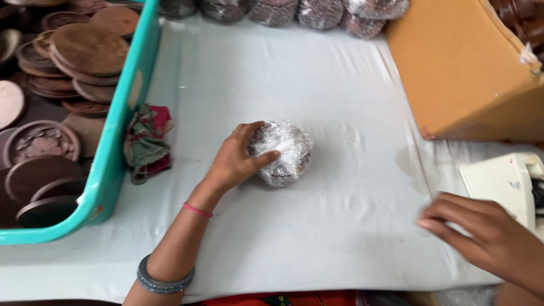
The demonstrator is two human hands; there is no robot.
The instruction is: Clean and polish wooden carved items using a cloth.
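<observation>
Fingers (266, 156) of the left hand (235, 161) are curled over the near-left side of a round bundle wrapped in clear film (281, 153), thumb laid across its front, the palm pressed against it. The bundle is seen resting on the white cloth (317, 226), about the middle of the table.

Far left, a teal crate (116, 136) is filled with loose brown round discs (88, 48), stacked and overlapping, some flat, some carved. Just beside its wall, a crumpled red and green rag (146, 144) is lying on the cloth.

Back to the bundle: it is judged fairly heavy and stiff inside, if it is a stack of those discs, while the film looks slick and crinkled. A grip from both sides, low down, would likely be surest; chipped edges may be risked if it is dropped.

Along the far edge, more wrapped bundles (320, 11) are lined up. A tan cardboard box (462, 68) is set at upper right, its contents hidden. A white device (504, 184) is seen below it. The right hand (490, 238) is blurred, its fingers loosely spread, nothing held.
</observation>
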